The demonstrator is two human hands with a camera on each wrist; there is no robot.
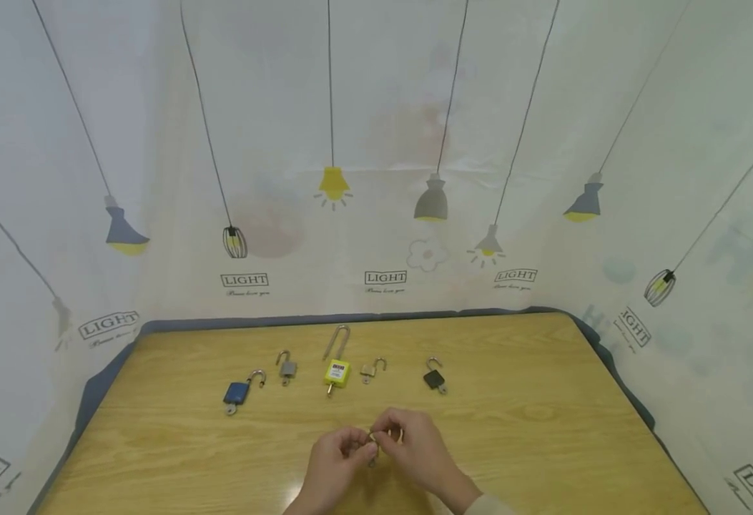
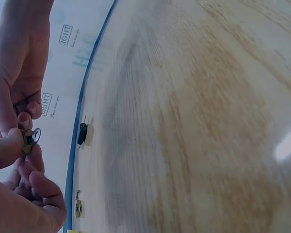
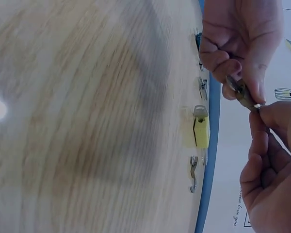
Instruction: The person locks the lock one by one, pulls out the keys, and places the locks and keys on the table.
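Near the front of the table, both hands are on one small brass-coloured padlock (image 3: pixel 245 99) with a key (image 3: pixel 232 83) in it. My left hand (image 1: pixel 337 461) pinches the padlock's body between thumb and fingers. From the other side, my right hand (image 1: pixel 417 447) pinches its far end with thumb and forefinger; the shackle is mostly hidden by these fingertips. In the left wrist view the key's round head (image 2: pixel 36 136) points away from the fingers. Beyond the hands lie a blue padlock (image 1: pixel 236 393), a grey one (image 1: pixel 288 370), a yellow one (image 1: pixel 337 373), a brass one (image 1: pixel 367 370) and a black one (image 1: pixel 434 378).
Those padlocks lie in a loose row on the wooden table (image 1: pixel 530 429), shackles swung open and keys inserted. A pale curtain (image 1: pixel 286 107) printed with lamps surrounds the table's back and sides, with a blue-grey band (image 1: pixel 350 317) along the back edge.
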